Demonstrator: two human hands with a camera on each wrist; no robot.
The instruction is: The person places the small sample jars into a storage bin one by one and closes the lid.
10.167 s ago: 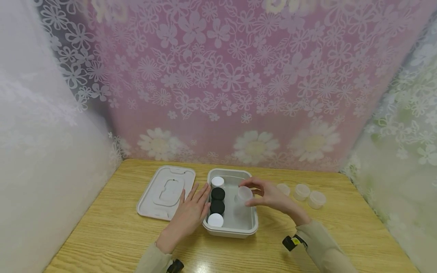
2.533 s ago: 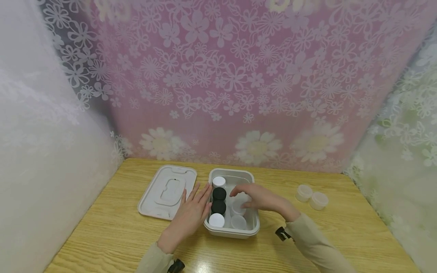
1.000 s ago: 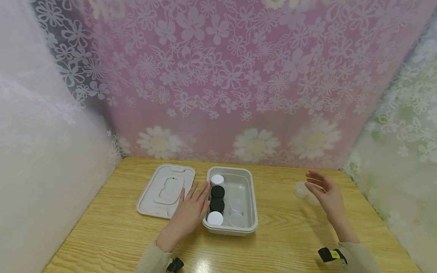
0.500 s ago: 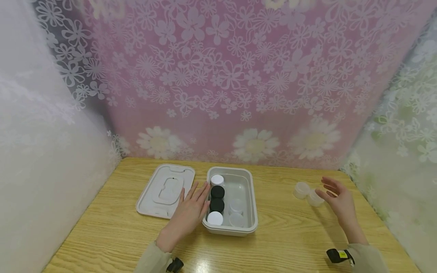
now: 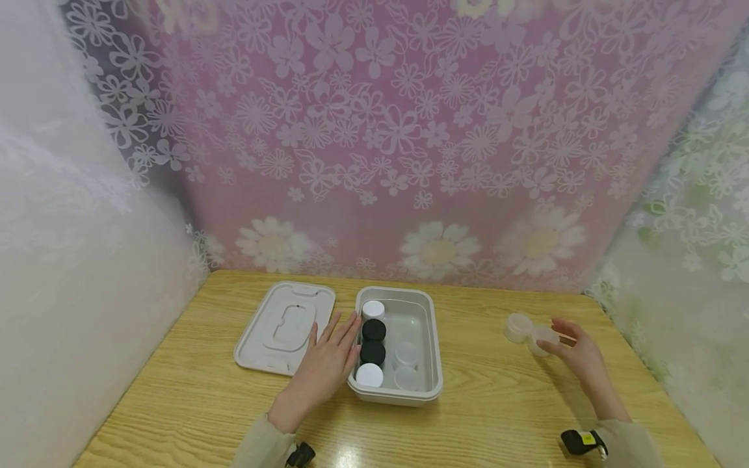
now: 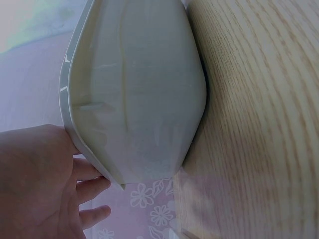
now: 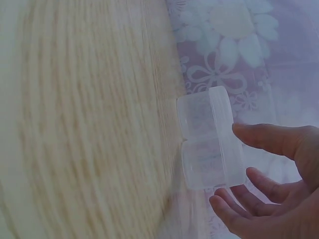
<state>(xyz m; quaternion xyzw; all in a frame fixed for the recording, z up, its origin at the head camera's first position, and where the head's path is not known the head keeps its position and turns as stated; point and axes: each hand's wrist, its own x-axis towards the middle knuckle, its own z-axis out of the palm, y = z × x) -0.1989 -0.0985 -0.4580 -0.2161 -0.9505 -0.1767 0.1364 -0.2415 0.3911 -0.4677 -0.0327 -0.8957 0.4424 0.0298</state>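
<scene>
At the right end of the tabletop [image 5: 497, 403], my right hand [image 5: 576, 361] has its fingers [image 7: 264, 139] loosely spread around the nearer clear jar [image 5: 543, 339], touching but not yet gripping. It sits against a second clear jar [image 5: 517, 327], so I could knock that one aside. My left hand [image 5: 324, 364] lies flat against the bin [image 5: 435, 364]. Half a second ago the right hand hovered wider, beside the jars.

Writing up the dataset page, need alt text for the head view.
A person's right hand touches the nearer of two clear jars on a wooden table, while the left hand rests flat against a grey bin holding six small jars. The bin's lid lies left of it.
</scene>
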